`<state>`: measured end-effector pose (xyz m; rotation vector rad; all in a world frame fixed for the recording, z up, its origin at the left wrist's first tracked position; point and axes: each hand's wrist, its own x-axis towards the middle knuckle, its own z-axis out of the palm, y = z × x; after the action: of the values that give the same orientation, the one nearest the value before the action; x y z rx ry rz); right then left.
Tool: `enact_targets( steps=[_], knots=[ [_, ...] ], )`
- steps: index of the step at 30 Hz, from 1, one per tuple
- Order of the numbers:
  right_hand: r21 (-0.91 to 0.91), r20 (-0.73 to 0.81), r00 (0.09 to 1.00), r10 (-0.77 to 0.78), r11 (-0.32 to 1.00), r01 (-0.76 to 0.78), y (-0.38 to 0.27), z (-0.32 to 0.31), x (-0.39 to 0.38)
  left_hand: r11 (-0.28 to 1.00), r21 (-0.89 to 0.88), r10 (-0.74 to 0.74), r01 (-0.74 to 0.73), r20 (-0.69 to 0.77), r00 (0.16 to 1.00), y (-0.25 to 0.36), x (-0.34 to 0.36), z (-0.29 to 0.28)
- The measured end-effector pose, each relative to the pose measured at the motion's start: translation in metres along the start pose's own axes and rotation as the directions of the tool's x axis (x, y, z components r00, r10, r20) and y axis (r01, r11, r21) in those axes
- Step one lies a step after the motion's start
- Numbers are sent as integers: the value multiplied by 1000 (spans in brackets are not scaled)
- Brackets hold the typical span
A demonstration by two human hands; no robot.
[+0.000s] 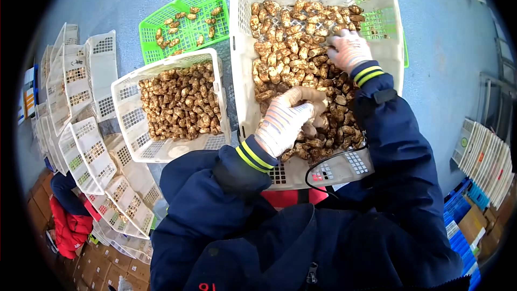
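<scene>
A large white plastic crate point(247, 129) stands in front of me, holding a thick layer of mottled brown-and-cream tubers point(299, 48). My left hand point(288, 118), in a white striped glove with soiled fingertips, is curled low over the near part of the pile. Brownish tubers seem to sit in its fingers, partly hidden by them. Toward the crate's right wall, my right hand point(350, 50), in a like glove, reaches down with bent fingers into the tubers. What its fingertips grip cannot be made out.
Left of it stands a smaller white crate point(129, 110) of darker tubers. Behind that, a green crate point(186, 5) holds scattered tubers. Stacked white crates point(81, 91) line the far left, near a person in red point(72, 226). Pale stacked panels point(484, 153) stand at right. A dark cord point(308, 175) crosses the near rim.
</scene>
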<state>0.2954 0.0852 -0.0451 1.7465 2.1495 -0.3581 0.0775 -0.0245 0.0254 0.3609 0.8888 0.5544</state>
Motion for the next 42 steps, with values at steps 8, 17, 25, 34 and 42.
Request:
enact_targets(
  steps=[8,17,25,34,42],
  knots=[
    [-108,34,996,78,991,-74,-18,9,9,996,-53,60,-66,-111,992,-3,3,-1],
    [-3,67,996,66,998,-66,-8,15,3,991,78,122,-109,-184,975,-1,6,-3],
    [-54,170,982,76,996,-68,-6,10,6,998,48,59,-48,-262,963,1,6,2],
    [471,-134,981,144,880,-65,0,13,-20,988,37,153,-149,-273,950,-7,9,-3],
    [748,-343,931,-124,564,350,-70,-78,-87,970,-1,234,-242,-254,939,7,1,5]
  ],
)
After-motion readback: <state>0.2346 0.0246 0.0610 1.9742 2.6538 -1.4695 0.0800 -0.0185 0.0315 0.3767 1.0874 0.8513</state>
